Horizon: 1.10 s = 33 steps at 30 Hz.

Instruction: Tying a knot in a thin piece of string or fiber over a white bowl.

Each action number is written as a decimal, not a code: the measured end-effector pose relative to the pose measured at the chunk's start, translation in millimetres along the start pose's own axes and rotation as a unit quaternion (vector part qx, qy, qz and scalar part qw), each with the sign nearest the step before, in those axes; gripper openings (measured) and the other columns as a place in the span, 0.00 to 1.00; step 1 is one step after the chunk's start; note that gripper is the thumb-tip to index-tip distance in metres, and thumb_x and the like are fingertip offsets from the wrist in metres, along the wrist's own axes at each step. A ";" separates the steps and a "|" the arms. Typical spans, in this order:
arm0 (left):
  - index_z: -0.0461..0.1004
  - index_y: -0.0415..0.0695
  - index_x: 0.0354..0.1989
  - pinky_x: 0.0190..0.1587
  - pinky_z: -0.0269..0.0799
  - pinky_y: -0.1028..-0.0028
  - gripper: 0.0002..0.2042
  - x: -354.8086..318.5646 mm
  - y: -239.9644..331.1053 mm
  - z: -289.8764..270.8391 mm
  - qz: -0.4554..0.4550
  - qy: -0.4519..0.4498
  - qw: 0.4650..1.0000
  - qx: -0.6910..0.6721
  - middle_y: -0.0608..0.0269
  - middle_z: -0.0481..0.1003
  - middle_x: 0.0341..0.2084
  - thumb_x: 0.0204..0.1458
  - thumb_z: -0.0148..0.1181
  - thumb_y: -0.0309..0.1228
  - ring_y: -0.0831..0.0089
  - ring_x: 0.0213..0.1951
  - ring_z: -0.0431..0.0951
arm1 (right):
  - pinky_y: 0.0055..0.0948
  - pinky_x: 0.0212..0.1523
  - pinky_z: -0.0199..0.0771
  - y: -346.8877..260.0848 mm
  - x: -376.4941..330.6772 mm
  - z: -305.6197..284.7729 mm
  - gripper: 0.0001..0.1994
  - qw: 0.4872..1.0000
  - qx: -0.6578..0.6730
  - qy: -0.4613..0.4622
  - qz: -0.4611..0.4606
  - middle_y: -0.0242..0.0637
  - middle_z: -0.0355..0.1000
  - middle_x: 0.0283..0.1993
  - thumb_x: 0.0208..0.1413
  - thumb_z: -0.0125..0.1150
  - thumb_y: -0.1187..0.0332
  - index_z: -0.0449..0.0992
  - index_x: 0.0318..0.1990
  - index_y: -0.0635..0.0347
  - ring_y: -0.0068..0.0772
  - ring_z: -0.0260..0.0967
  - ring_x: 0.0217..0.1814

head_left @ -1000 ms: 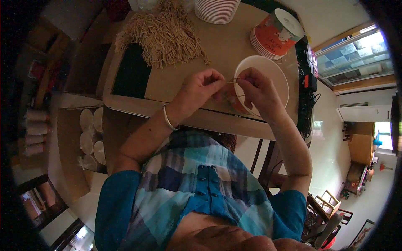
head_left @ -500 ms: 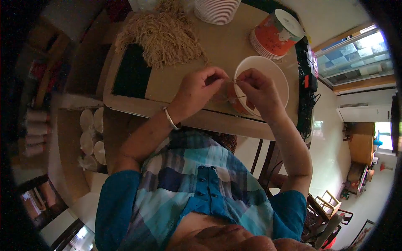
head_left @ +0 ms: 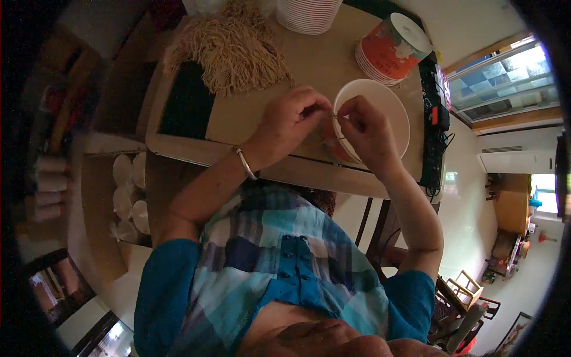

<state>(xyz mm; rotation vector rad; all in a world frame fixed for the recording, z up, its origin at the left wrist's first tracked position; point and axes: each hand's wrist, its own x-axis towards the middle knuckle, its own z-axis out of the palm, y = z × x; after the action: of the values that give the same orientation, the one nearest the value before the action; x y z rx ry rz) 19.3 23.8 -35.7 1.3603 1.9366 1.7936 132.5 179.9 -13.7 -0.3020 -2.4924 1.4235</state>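
A white-lined paper bucket (head_left: pixel 389 110) with an orange-red outside lies tilted near the table's front edge, its wide mouth showing. At the left part of its rim, my left hand (head_left: pixel 295 118) and my right hand (head_left: pixel 370 130) meet with fingertips almost touching. Both pinch a thin cord (head_left: pixel 335 116) between thumb and forefinger. Part of the cord shows below my right fingers against the bucket. My fingers hide most of it, so a knot or a hole cannot be made out. A bracelet circles my left wrist.
Tan cords lie in a heap (head_left: pixel 241 56) at the far left of the table. Behind stands a stack of white buckets (head_left: pixel 307 16), and an orange stack (head_left: pixel 389 53) at the far right. Black cables (head_left: pixel 437 143) run along the right edge. A box (head_left: pixel 98 208) of white cups stands at left.
My left hand has shifted slightly right, closer to my right fingertips. My right hand has turned a little, and less of the cord shows below it. The bucket stays in place.
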 end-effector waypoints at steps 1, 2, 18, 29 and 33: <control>0.73 0.39 0.34 0.35 0.70 0.72 0.05 0.6 0.4 -0.4 0.003 -0.005 1.000 0.005 0.58 0.73 0.30 0.49 0.56 0.20 0.67 0.33 0.75 | 0.20 0.25 0.61 -0.5 -0.1 0.6 0.04 1.000 0.002 0.005 -0.011 0.27 0.65 0.23 0.50 0.56 0.76 0.70 0.35 0.60 0.15 0.58 0.25; 0.73 0.39 0.34 0.35 0.70 0.72 0.05 0.8 -0.9 -0.5 0.002 -0.003 1.000 0.005 0.58 0.73 0.30 0.49 0.56 0.20 0.67 0.33 0.75 | 0.20 0.25 0.61 -1.9 -0.7 1.9 0.04 1.000 0.002 0.004 -0.011 0.27 0.65 0.23 0.50 0.56 0.76 0.70 0.35 0.60 0.15 0.58 0.25; 0.74 0.40 0.37 0.41 0.71 0.73 0.06 2.7 -13.1 8.8 -0.013 -0.018 0.999 -0.028 0.60 0.74 0.32 0.50 0.58 0.23 0.70 0.37 0.75 | 0.25 0.19 0.56 -6.7 -1.9 2.3 0.04 0.993 -0.107 0.023 -0.034 0.31 0.59 0.15 0.54 0.59 0.73 0.71 0.36 0.57 0.19 0.53 0.18; 0.73 0.42 0.36 0.42 0.70 0.78 0.06 1.2 -17.5 17.0 -0.119 0.015 0.976 -0.182 0.67 0.71 0.34 0.50 0.61 0.24 0.79 0.39 0.73 | 0.25 0.18 0.54 -4.1 -1.3 3.6 0.04 0.994 -0.099 0.037 -0.031 0.30 0.58 0.15 0.55 0.60 0.69 0.72 0.34 0.57 0.18 0.51 0.17; 0.73 0.40 0.34 0.38 0.72 0.76 0.05 2.0 -17.5 16.1 -0.029 0.025 0.998 -0.057 0.64 0.72 0.32 0.49 0.61 0.23 0.76 0.36 0.75 | 0.26 0.18 0.55 -2.7 -1.2 3.5 0.04 0.995 -0.094 0.037 -0.021 0.31 0.59 0.15 0.55 0.60 0.70 0.72 0.35 0.57 0.18 0.52 0.17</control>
<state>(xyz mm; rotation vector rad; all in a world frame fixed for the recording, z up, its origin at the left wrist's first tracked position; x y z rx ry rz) 20.2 39.0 -54.1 1.2206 1.8473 1.8968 132.4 175.3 -13.2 -0.3283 -2.5597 1.1419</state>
